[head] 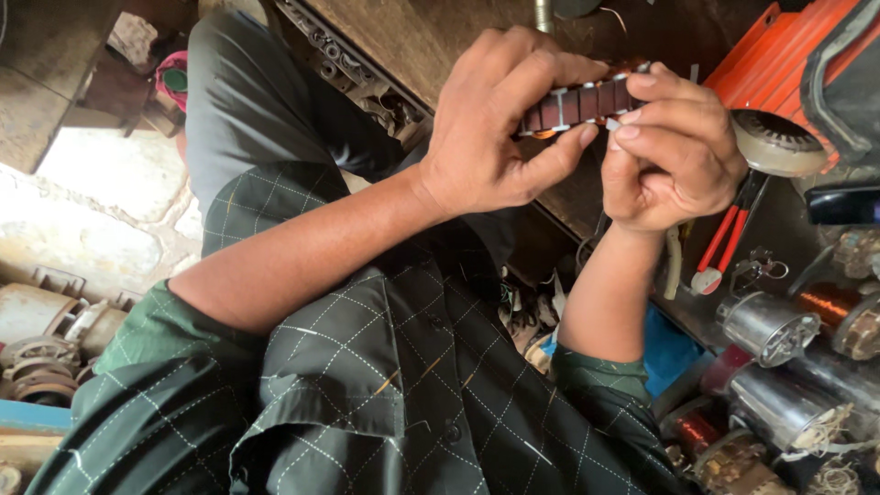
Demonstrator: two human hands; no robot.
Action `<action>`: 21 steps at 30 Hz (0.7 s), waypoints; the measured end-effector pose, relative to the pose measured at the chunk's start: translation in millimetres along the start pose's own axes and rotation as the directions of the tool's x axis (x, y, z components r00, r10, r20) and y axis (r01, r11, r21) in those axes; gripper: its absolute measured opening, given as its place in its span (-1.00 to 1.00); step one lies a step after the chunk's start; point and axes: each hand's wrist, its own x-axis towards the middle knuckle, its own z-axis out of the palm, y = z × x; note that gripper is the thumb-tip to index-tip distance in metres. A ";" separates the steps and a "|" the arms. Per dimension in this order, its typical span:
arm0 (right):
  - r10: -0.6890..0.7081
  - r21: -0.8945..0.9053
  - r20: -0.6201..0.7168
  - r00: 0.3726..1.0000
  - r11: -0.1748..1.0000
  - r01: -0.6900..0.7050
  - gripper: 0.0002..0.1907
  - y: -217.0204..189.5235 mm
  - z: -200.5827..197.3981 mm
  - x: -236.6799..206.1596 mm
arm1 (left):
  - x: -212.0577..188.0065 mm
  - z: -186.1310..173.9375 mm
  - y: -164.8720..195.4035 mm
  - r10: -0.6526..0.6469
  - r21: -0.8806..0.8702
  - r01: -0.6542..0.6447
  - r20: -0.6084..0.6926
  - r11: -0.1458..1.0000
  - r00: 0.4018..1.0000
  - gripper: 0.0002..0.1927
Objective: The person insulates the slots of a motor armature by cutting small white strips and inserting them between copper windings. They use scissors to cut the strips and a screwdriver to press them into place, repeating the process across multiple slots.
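Clamped in the left hand (490, 128), the slotted armature core (577, 103) runs long toward three o'clock, where right hand (674, 156) fingertips pinch its end.

Glossy, copper-wound metal rotor (577, 103)

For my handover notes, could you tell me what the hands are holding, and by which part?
Both hands hold a slotted motor armature: the left hand wraps its left portion, the right hand pinches its right end.

a repair workshop: motor housings (768, 327), copper windings (830, 302), red-handled pliers (724, 243).
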 end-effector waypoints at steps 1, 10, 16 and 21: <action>-0.001 0.000 -0.002 1.000 1.000 0.001 -0.94 0.4 1.3 1.7 | 0.6 -1.0 0.0 -0.009 0.011 0.009 0.001 1.000 1.000 -0.60; 0.007 -0.030 0.034 0.999 1.000 -0.006 -0.93 0.7 3.6 16.5 | 7.7 -2.4 2.0 -0.070 0.065 0.071 -0.017 0.995 0.997 -0.60; 0.030 -0.099 0.081 0.996 0.995 -0.022 -0.96 -5.4 2.0 27.6 | 13.9 -6.2 4.8 -0.115 0.071 0.115 -0.011 0.991 0.993 -0.60; -0.015 -0.185 0.133 0.991 0.982 0.040 -0.97 -9.2 -1.1 37.7 | 16.6 -7.5 5.2 -0.096 0.066 0.098 -0.023 0.993 0.995 -0.60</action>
